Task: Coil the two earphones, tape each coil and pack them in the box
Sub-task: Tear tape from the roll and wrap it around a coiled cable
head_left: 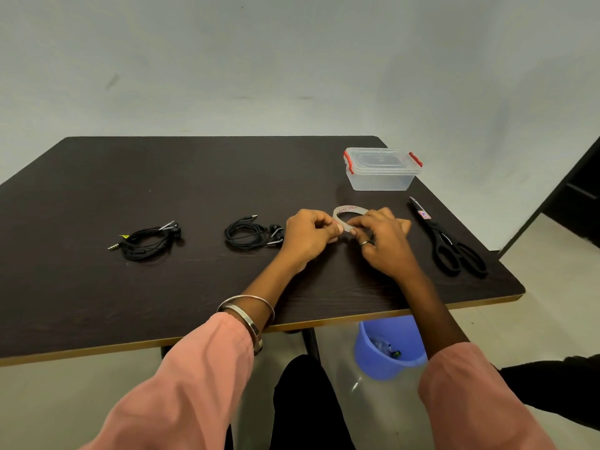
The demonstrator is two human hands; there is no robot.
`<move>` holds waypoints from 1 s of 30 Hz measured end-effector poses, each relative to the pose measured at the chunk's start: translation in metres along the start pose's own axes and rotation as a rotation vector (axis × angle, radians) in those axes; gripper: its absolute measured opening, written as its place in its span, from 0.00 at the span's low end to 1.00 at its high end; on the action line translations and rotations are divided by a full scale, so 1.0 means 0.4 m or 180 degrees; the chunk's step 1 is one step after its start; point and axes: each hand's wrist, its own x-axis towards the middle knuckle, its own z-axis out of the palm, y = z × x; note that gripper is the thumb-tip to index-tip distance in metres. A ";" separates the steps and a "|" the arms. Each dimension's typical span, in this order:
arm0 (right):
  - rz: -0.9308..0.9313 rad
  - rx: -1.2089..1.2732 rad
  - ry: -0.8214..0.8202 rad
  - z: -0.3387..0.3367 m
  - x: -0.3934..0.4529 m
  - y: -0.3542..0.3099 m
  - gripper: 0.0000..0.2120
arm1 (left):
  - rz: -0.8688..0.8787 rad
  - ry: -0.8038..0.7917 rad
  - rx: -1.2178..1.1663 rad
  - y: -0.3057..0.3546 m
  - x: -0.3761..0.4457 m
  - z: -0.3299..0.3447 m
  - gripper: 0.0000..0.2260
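Both hands, the left hand [308, 233] and right hand [383, 241], are pinching the thin clear tape roll [349, 216], probably searching its end to bind the black coiled earphones [251, 233].

Both hands meet over the worktop [97, 287]: left hand [306, 237] and right hand [384, 243], fingertips pinched in a close grip.

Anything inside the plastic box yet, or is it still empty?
The clear box looks empty through its walls, lid on with red latches. Both earphone coils lie on the table. The box floor is not fully visible.
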 end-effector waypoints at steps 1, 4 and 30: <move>-0.0004 0.0006 -0.0019 -0.001 0.000 -0.001 0.09 | -0.0027 0.0021 0.0002 -0.001 0.002 0.001 0.02; 0.0059 -0.0138 0.0081 -0.001 0.000 -0.002 0.08 | -0.0014 0.0200 0.0047 -0.003 0.003 0.010 0.03; 0.0974 -0.1265 -0.0252 -0.017 0.000 0.006 0.09 | -0.0017 0.1085 0.0272 -0.004 0.008 0.017 0.08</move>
